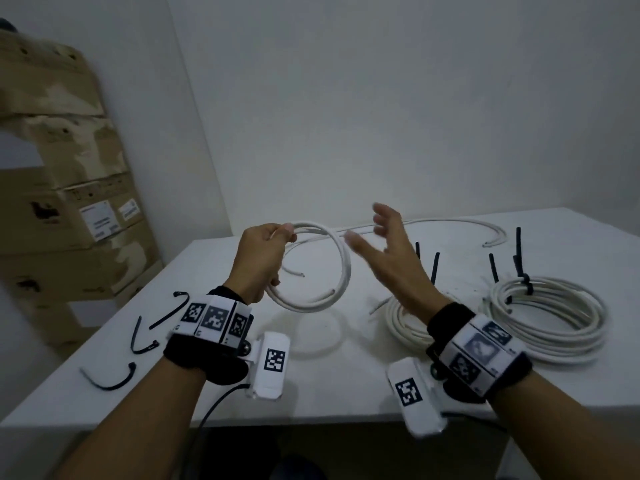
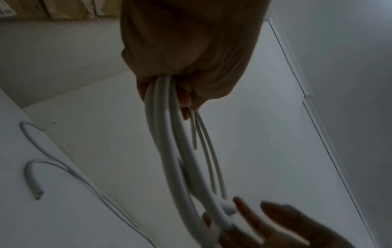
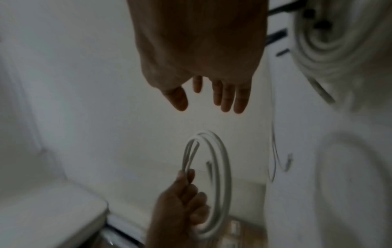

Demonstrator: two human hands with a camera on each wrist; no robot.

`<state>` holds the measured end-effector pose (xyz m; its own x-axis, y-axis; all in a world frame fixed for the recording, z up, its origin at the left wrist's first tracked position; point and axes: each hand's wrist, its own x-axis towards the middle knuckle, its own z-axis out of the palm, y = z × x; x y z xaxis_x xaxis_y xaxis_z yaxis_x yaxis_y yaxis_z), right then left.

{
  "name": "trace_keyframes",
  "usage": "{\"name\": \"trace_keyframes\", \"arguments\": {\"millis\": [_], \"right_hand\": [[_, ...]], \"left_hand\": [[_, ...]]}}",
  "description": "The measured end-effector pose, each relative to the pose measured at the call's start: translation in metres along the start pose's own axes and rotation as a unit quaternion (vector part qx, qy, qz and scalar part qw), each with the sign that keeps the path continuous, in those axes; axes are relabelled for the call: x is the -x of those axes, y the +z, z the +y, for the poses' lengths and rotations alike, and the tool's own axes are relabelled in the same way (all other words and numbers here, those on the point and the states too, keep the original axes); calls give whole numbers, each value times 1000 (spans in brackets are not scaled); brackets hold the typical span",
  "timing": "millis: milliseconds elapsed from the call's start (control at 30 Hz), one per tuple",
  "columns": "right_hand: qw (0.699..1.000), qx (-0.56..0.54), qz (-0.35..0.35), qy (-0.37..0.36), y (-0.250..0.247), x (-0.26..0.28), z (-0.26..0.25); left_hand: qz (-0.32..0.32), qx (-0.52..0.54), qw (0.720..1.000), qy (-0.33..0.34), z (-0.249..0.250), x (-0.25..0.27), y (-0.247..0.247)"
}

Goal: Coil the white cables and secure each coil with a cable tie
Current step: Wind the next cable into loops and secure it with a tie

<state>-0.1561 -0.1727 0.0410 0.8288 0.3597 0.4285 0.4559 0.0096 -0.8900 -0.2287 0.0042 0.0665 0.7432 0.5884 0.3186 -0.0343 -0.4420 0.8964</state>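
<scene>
Above the table (image 1: 329, 393), toward its left side, I have my left hand (image 1: 259, 261) gripping a small coil (image 1: 313, 268) of white cable, a few loops bunched in the fist and pinched under the thumb, the ring hanging clear of the table. My right hand (image 1: 388, 251) is just right of the coil with fingers spread, gripping nothing; in the left wrist view its fingertips look to be at the coil's far edge, though I cannot tell if they touch. My worry is spring: this cable is stiff, smooth, round-jacketed stuff, and two cut ends (image 1: 332, 291) poke loose inside the ring, so if the left grip slackens while I reach for a tie, I expect the loops to fan open and the ends to slip out. Taking a tie one-handed could also drag the coil out of round. The ties (image 1: 138, 341) to the left of the coil on the table are thin black strips, curved and flexible-looking, lying well apart from it. To the coil's right lie two bigger coils (image 1: 554, 323), thick flat stacks of loops; the farther one clearly carries a black tie, and more black tails stand up beside them. Behind the coil a loose cable (image 1: 450, 221) arcs along the table's back edge, not yet wound.
</scene>
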Motion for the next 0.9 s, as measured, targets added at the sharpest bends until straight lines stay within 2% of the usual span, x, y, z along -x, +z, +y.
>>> {"name": "trace_keyframes", "arguments": {"millis": [67,133,200,367,533,667,767,833,900], "right_hand": [[969,209,-88,-94,13,-7,-5],[940,285,-163,-94,29,-13,-13],[946,258,-181,-80,43,-16,-16],[973,159,-162,-35,85,-8,-15],[978,152,-142,-31,133,-12,-10],[978,135,-159,-31,169,-13,-14],[971,50,-235,-2,196,-11,-18],[944,-7,-325,51,210,-16,-19],[921,-12,-378,96,224,-29,-18]], "left_hand": [[-38,20,999,-9,-1,5,-4],[-62,43,997,-18,-1,9,-11],[-68,62,995,-28,-2,12,-22],[-49,114,991,-49,-20,17,-58],[-28,127,989,-77,-47,16,-101],[13,167,976,-139,-64,17,-127],[65,199,964,-166,-73,14,-150],[95,172,966,-166,-80,13,-172],[113,147,967,-173,-88,13,-194]]}}
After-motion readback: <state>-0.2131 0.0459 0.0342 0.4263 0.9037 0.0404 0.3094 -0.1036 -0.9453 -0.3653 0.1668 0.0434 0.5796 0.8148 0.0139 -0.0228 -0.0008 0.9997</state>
